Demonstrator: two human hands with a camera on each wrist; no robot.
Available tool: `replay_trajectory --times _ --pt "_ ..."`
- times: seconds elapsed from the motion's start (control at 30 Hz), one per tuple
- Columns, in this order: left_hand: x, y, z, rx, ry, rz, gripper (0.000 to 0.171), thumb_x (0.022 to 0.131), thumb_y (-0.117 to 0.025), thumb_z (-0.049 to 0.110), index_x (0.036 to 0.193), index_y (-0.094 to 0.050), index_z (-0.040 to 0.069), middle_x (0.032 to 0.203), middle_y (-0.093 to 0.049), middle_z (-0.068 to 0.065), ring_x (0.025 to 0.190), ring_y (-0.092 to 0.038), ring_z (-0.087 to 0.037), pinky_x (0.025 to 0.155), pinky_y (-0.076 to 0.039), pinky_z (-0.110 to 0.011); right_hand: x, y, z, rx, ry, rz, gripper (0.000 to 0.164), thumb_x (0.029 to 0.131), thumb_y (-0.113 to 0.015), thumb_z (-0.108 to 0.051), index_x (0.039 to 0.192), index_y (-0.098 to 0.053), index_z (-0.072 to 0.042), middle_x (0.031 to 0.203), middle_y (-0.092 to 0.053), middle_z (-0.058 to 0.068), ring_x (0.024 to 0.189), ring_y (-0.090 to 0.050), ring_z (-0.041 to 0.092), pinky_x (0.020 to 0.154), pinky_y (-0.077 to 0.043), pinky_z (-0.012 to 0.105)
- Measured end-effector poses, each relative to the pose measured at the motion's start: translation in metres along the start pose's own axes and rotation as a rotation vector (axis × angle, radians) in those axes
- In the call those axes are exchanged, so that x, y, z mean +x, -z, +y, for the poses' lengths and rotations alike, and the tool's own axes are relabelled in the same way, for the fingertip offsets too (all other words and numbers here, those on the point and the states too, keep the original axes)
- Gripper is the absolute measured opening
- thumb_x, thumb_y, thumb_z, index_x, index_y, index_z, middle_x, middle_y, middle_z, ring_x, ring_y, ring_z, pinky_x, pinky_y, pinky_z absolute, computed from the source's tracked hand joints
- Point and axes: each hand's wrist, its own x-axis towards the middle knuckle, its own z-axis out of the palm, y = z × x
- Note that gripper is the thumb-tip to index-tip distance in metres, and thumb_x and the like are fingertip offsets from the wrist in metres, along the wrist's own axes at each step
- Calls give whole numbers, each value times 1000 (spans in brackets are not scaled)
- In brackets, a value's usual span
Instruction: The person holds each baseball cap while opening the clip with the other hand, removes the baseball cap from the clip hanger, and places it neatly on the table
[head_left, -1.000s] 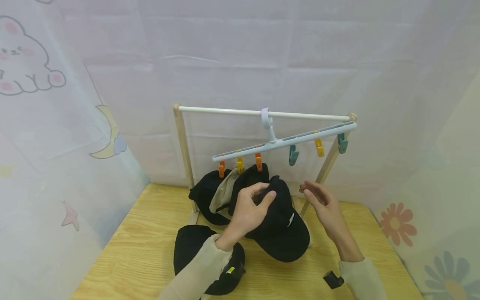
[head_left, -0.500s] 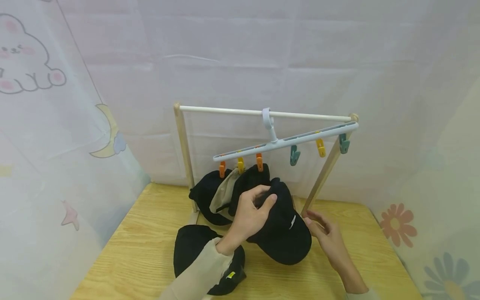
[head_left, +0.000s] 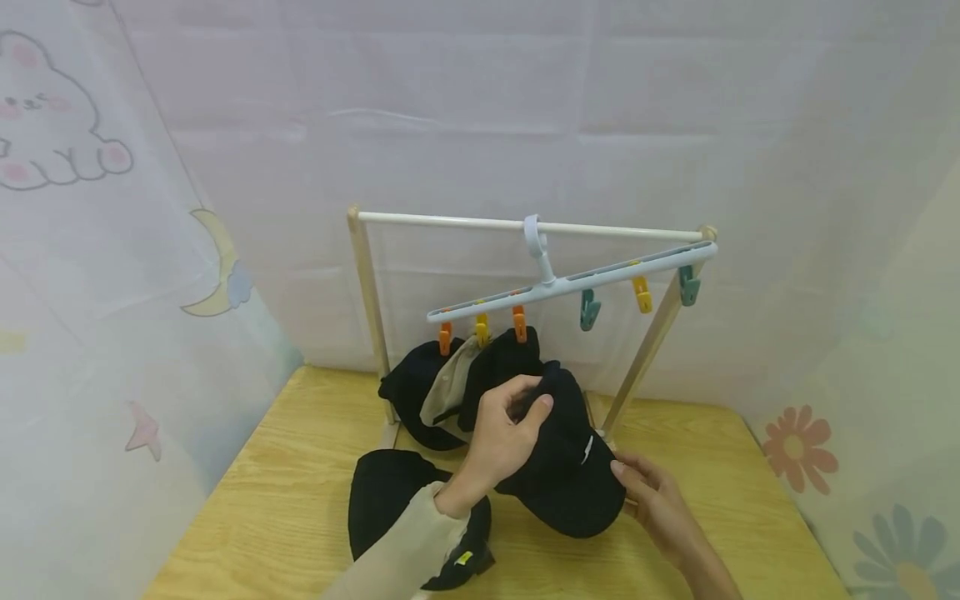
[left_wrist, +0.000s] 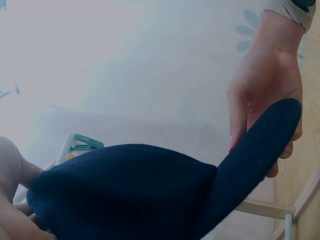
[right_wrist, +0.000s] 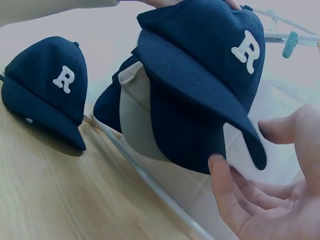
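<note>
My left hand [head_left: 501, 429] pinches a dark baseball cap [head_left: 558, 458] at the top of its crown, thumb in front. The cap hangs tilted with its brim low to the right; a white letter R shows on its front in the right wrist view. At the brim's outer edge, my right hand [right_wrist: 270, 195] has thumb and fingers spread on either side of the brim, with gaps visible. Beside the held cap, a black cap, a beige cap [head_left: 447, 392] and another black cap hang from clips on a pale blue hanger [head_left: 555, 287].
The hanger hooks over a white rail [head_left: 450, 222] on a wooden stand and tilts down leftward. On its higher right side, a yellow clip [head_left: 642, 296] and two green clips hold nothing. Another dark cap [head_left: 390, 492] lies on the wooden table [head_left: 277, 467] at front left.
My right hand has come down from beside the stand's right post to the cap's brim. The left hand keeps its grip, and the held cap has dropped slightly.
</note>
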Motion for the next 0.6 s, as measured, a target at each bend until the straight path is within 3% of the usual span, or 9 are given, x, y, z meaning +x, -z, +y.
replay_trajectory --times 0.2,0.4,0.6 --pt "-5 -2 -4 4 -2 19 22 103 -68 11 122 -76 4 108 -79 -10 81 -65 -5 70 -51 -21 -4 2 7 147 -58 -133 19 116 -47 -20 121 -61 -9 108 -73 -3 96 -75 13 86 -63 31" --pt "-10 -2 -4 -5 -11 12 26 103 -69 13 125 -74 1 108 -78 -15 83 -68 -9 69 -52 -21 -9 4 8 201 -46 -191 23 115 -45 -14 112 -68 -13 105 -75 -3 96 -77 16 88 -64 35" --pt "-13 1 0 -97 8 -58 29 102 -71 10 127 -71 -4 119 -74 -22 103 -76 -28 87 -60 -23 -14 5 5 236 -17 -189 27 115 -45 -10 107 -70 -16 99 -76 -5 89 -78 15 80 -66 34"
